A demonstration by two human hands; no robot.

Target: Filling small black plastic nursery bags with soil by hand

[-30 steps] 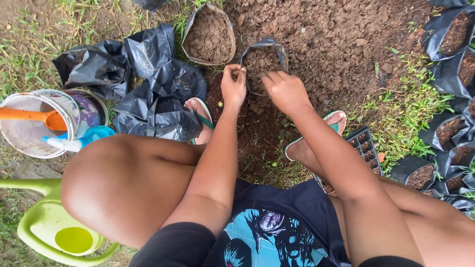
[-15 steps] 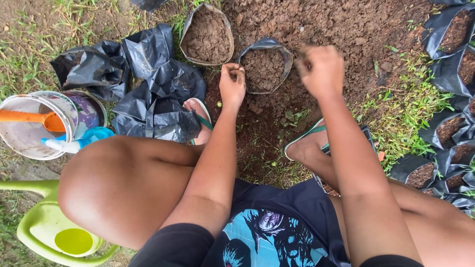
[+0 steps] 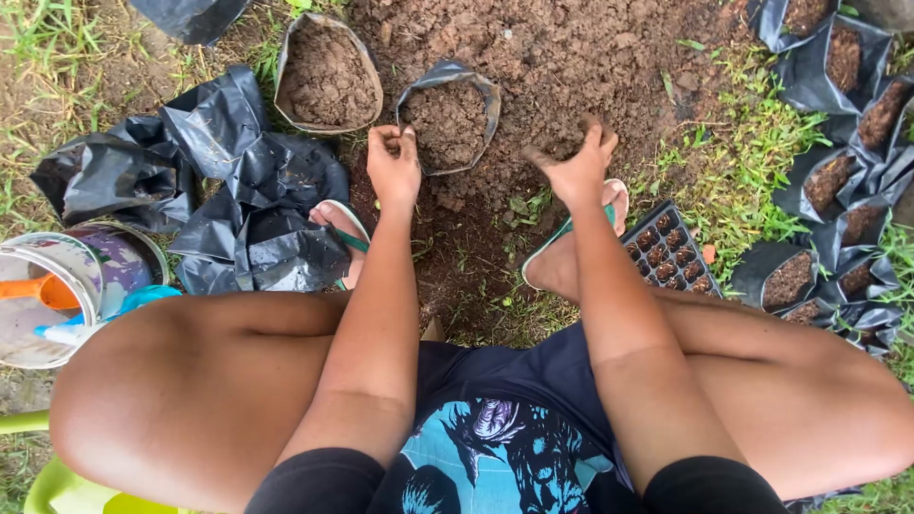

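1. The soil heap (image 3: 590, 57) spreads across the top of the ground, with grass to either side.
2. Crumpled empty black bags (image 3: 238, 190) lie left of it; filled bags (image 3: 838, 171) crowd the right edge.
3. A black grow bag (image 3: 447, 119), part full of soil, stands open between the hands.
4. The right hand (image 3: 574, 164) is cupped over the heap, fingers curled around loose soil.
5. The left hand (image 3: 393, 162) pinches shut on the grow bag's near rim.
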